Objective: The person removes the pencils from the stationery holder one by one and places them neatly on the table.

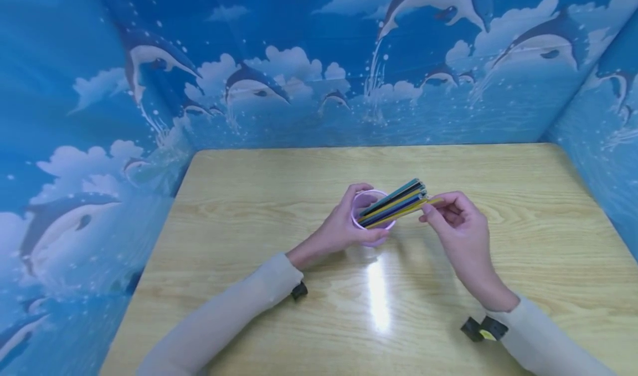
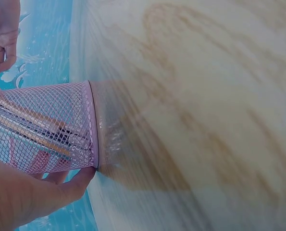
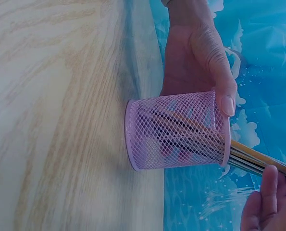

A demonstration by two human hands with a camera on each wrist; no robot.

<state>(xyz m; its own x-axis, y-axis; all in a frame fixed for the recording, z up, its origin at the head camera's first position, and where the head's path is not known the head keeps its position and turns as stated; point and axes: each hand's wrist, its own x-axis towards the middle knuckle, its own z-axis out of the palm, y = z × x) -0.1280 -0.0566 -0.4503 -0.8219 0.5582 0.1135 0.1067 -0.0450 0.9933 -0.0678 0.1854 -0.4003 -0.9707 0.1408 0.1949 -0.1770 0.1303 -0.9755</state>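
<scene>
A pink mesh pencil cup (image 1: 377, 242) stands on the table with several pencils (image 1: 394, 202) leaning out to the right. My left hand (image 1: 349, 221) grips the cup from the left, fingers and thumb round its wall. In the right wrist view that hand (image 3: 195, 62) has its thumb on the rim of the cup (image 3: 176, 132). With thumb and forefinger, my right hand (image 1: 461, 226) pinches a yellow pencil (image 1: 432, 201) at the outer end of the bundle. Through the mesh of the cup (image 2: 46, 127) in the left wrist view, the pencils' lower ends show.
The wood-grain table (image 1: 239, 199) has a glossy surface with a bright reflection. A blue dolphin-print sheet (image 1: 299, 77) hangs behind and at both sides. Small black devices sit by each wrist, one at the left (image 1: 299, 290) and one at the right (image 1: 483, 329).
</scene>
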